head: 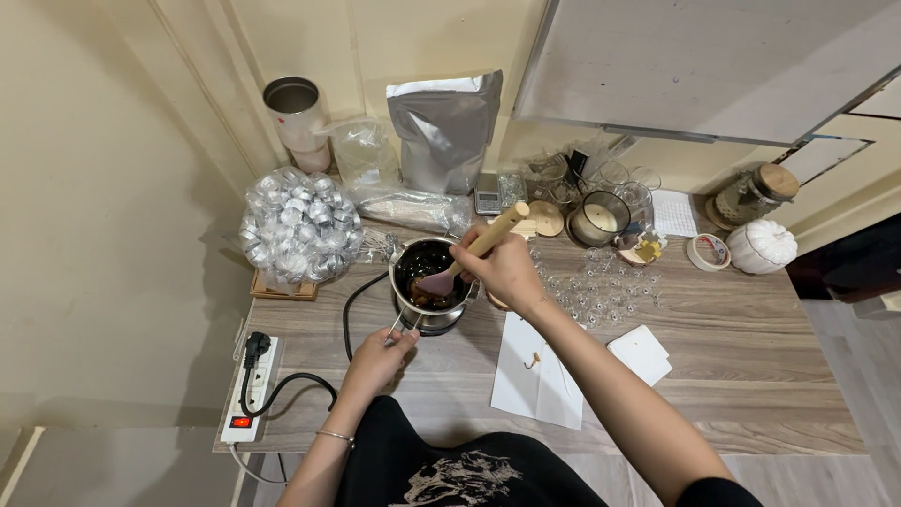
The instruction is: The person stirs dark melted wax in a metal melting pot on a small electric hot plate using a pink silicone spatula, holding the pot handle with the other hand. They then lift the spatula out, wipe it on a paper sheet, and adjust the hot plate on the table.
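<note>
At the far left edge of the wooden table [751, 376] a white power strip [249, 394] lies with a black plug in it, and its black cable [349, 314] curves up toward the middle. Behind it sits a clear bag of small silver cups [298, 223], with a metal tumbler [296, 117] and a silver foil pouch [443, 131] against the wall.

The left hand [378, 357] rests low and in front of the metal melting pot [430, 286], its fingers curled shut around the thin wire handle [399, 327] that sticks out from the pot's near left side. The pot stands just above that hand, its inside dark with a brownish mass at the bottom.

The right hand [502, 268] sits just right of the pot, touching distance from its rim, closed in a firm fist around the wooden handle of a spatula [469, 255]. The handle tilts up and to the right past the knuckles, while the pinkish blade dips down into the pot's contents.

Further right, white paper sheets [537, 371] and a small white card [640, 354] lie on the table, scattered clear wick holders [596, 286] spread behind them, then a glass jar candle [601, 218], a tape roll [709, 252] and a white pumpkin-shaped jar [762, 246].
</note>
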